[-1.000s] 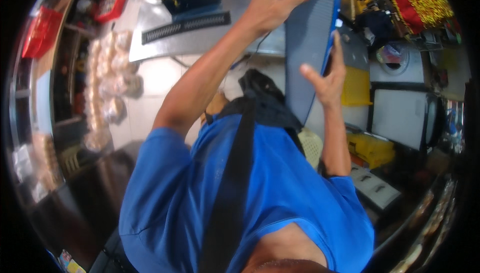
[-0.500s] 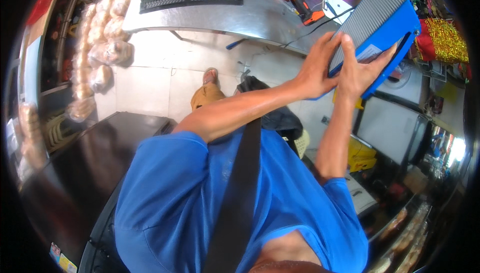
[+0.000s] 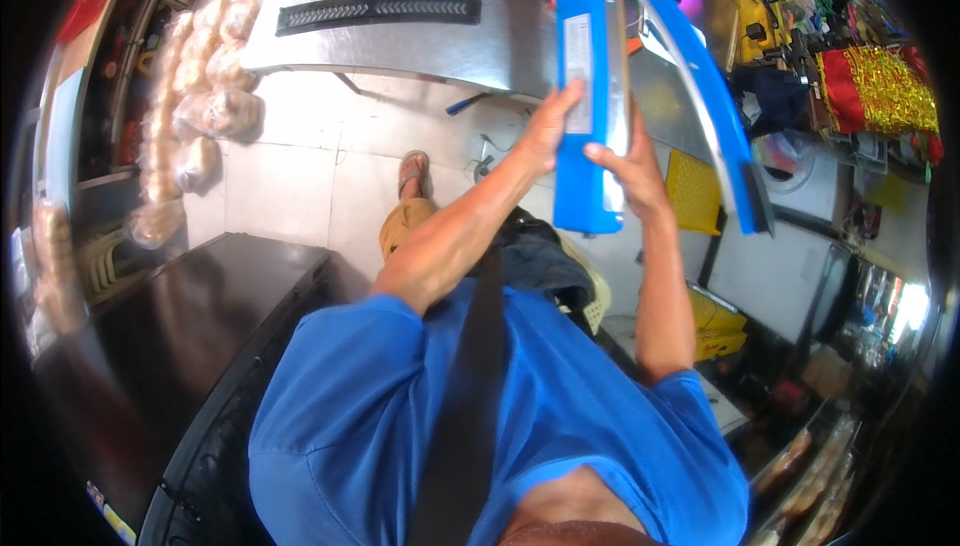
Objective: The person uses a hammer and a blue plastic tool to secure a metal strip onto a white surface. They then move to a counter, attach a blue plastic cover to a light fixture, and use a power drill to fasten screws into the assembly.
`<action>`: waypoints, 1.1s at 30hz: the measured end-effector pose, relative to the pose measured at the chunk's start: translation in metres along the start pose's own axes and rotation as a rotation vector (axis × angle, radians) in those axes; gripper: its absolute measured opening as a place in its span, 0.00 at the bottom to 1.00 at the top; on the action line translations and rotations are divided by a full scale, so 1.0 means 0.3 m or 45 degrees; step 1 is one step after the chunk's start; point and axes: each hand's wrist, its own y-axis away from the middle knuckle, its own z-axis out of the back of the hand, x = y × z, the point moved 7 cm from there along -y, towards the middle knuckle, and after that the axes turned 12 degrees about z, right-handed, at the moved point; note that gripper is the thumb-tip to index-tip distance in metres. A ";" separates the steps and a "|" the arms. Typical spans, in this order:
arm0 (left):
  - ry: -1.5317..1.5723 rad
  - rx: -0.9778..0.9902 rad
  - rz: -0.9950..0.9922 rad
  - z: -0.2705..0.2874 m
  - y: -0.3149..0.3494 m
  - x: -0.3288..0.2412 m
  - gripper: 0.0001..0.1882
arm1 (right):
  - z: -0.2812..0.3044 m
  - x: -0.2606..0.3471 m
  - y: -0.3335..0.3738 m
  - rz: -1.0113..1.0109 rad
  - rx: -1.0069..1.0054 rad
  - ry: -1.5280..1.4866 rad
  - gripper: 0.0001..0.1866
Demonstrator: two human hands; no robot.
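1. Tabletop (image 3: 430,51) ends ahead of you in a near edge that bows across the view; a dark grooved strip (image 3: 380,12) lies on it.
2. Pale tiled floor (image 3: 280,186) gives you room between that edge and your body, with clear bags of round goods (image 3: 220,112) along its left side.
3. To your right, a yellow basket (image 3: 693,194) shows just past the device's arm, leaving a tighter side.
4. You hold the blue device (image 3: 599,66) raised ahead, slightly right, across the view of the tabletop.
5. Your left grip (image 3: 550,131) presses its labelled side; your right grip (image 3: 640,174) pinches its other side, thumb in front.
6. Its long body carries a silvery strip; the hinged blue arm (image 3: 712,96) stands apart, dark at the low end.
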 end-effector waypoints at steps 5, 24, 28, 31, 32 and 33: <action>0.163 -0.008 0.115 0.182 0.003 -0.067 0.36 | -0.153 -0.113 -0.084 -0.087 -0.075 0.044 0.63; -0.309 -0.582 0.053 0.400 0.276 -0.203 0.42 | -0.317 -0.294 -0.442 -0.296 -0.245 0.398 0.64; -0.333 -0.681 -0.049 0.444 0.261 -0.220 0.35 | -0.321 -0.381 -0.505 -0.208 -0.271 0.507 0.65; -0.331 -0.759 -0.209 0.488 0.255 -0.214 0.28 | -0.345 -0.335 -0.515 -0.127 -0.279 0.429 0.65; -0.318 -0.815 -0.229 0.494 0.268 -0.209 0.27 | -0.353 -0.354 -0.533 -0.159 -0.270 0.457 0.65; -0.305 -0.841 -0.233 0.451 0.259 -0.216 0.26 | -0.323 -0.365 -0.540 -0.196 -0.286 0.500 0.65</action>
